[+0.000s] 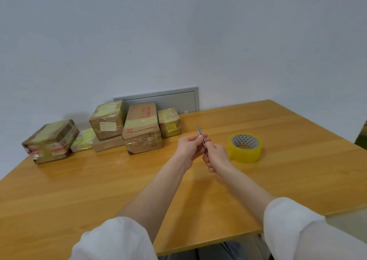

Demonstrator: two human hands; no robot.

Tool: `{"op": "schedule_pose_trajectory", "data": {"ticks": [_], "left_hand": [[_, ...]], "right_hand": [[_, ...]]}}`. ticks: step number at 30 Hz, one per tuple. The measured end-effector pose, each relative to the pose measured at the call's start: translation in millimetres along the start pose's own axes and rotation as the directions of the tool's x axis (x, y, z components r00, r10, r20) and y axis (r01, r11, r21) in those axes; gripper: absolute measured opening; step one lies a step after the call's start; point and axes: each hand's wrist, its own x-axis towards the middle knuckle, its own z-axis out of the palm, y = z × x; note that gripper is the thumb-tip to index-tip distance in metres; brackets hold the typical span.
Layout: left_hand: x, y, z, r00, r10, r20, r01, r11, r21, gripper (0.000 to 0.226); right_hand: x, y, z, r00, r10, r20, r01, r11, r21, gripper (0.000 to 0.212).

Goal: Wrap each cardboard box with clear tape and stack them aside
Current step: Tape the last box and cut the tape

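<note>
Both hands hold a slim metal utility knife (200,133) above the middle of the wooden table (99,190). My left hand (189,146) pinches its upper part, and my right hand (215,156) grips its lower handle. The blade end points up and away. A roll of clear yellowish tape (245,147) lies flat just right of my right hand. Several taped cardboard boxes stand along the wall at the back left: a flat box (50,140) at far left, a box (107,118) stacked on a flatter one, a tall box (142,128) and a small box (169,121).
A grey wall panel (174,100) sits behind the boxes. The table's right edge runs diagonally at the right, and its front edge lies near my sleeves. A dark object (362,138) shows at the far right edge.
</note>
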Motion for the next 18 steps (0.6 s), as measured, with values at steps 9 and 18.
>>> {"op": "schedule_pose_trajectory", "data": {"ticks": [9, 18], "left_hand": [[6, -4, 14, 0.994, -0.052, 0.095, 0.046, 0.996, 0.073, 0.021], [8, -9, 20, 0.993, -0.079, 0.091, 0.066, 0.988, 0.138, 0.021]], "right_hand": [[9, 5, -14, 0.995, 0.024, -0.096, -0.021, 0.999, 0.03, 0.034], [17, 9, -16, 0.993, -0.001, -0.12, -0.005, 0.999, -0.054, 0.029]]}}
